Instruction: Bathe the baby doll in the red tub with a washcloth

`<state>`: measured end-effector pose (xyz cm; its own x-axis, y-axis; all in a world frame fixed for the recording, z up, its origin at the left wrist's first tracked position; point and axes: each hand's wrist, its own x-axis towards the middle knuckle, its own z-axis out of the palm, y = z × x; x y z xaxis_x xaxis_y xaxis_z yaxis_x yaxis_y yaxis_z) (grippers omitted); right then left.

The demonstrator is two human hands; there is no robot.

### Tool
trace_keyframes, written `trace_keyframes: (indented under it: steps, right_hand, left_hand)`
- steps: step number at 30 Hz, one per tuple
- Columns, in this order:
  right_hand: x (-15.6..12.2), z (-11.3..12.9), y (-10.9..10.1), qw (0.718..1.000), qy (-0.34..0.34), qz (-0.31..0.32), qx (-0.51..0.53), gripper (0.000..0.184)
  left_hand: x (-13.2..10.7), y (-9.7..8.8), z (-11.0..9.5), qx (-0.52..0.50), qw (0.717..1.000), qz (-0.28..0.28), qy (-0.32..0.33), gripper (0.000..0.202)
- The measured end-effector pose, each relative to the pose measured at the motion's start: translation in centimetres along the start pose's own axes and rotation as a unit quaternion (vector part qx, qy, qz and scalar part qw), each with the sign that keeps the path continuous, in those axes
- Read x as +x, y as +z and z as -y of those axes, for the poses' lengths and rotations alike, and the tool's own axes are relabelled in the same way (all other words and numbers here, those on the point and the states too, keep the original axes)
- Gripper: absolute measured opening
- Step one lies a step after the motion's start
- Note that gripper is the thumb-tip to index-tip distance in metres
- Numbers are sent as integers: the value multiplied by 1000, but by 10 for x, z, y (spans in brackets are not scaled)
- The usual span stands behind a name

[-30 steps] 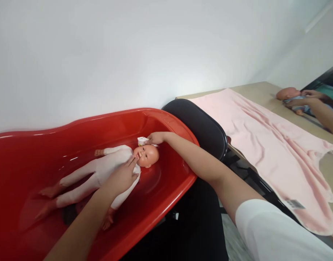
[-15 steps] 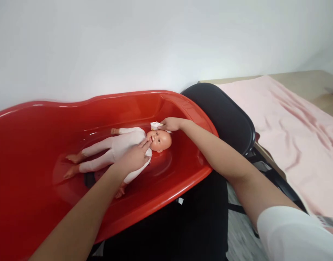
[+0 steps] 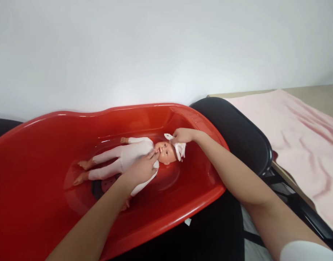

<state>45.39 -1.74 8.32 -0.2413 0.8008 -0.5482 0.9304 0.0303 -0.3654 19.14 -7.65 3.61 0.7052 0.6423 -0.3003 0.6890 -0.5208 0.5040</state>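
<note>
A baby doll (image 3: pixel 136 150) in a white bodysuit lies on its back in a red baby bathtub (image 3: pixel 166 224), its head toward the right end. My left hand (image 3: pixel 142 167) rests on its upper chest, fingers stretched out with the tips near its chin. Pinched in my right hand (image 3: pixel 181 136) is a crumpled white cloth (image 3: pixel 180 150), which lies against the top of the doll's head. Whether the cloth is shaped like a cap, I cannot tell. Part of the doll's near arm is hidden behind my left wrist.
Beneath the doll's legs is a dark and reddish patch (image 3: pixel 106 185). A black chair back (image 3: pixel 237 134) stands against the tub's right end. Further right, a pink blanket (image 3: pixel 299 145) covers a beige surface (image 3: pixel 319 96). Black fabric (image 3: pixel 210 224) is below the tub's near rim, and a white wall (image 3: pixel 155 50) rises behind.
My right hand has drawn the white cloth over the top of the doll's head, where more of it shows. The left hand stays on the doll. The view has shifted slightly.
</note>
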Motion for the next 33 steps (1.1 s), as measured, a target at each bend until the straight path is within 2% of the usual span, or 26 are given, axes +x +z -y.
trace_keyframes:
  steps: [3,5,9,12,16,19,22,24,28,30,33]
  right_hand:
    - [-3,-3,0,990,7,107,87,30]
    - [-2,-8,0,985,22,123,116,32]
    - [-1,-16,-1,995,6,91,26,34]
    - [-1,-18,1,988,-7,155,-1,34]
    - [3,-14,8,971,-9,239,-2,43]
    - [6,-13,10,974,5,225,-30,39]
    - [7,-17,7,987,4,156,-47,35]
    - [7,-20,5,991,-2,127,-30,36]
    - [10,-21,2,994,11,108,0,36]
    - [11,-17,2,993,15,114,-1,35]
    - [12,-13,5,983,15,181,26,31]
  left_hand:
    - [-1,-1,-2,-8,1000,2,-14,72]
    - [-1,1,-2,-16,1000,-3,-12,73]
    - [0,10,3,-10,1000,-4,7,81]
    - [2,15,4,6,1000,5,8,82]
    - [0,12,-1,10,1000,8,0,83]
    - [-2,7,-6,16,1000,12,-12,83]
    - [-2,6,-5,28,999,11,-21,81]
    - [0,7,-3,35,999,15,-17,82]
    - [4,7,1,42,999,24,-7,84]
    - [5,7,3,40,999,28,-9,84]
    - [10,9,9,43,998,36,-12,83]
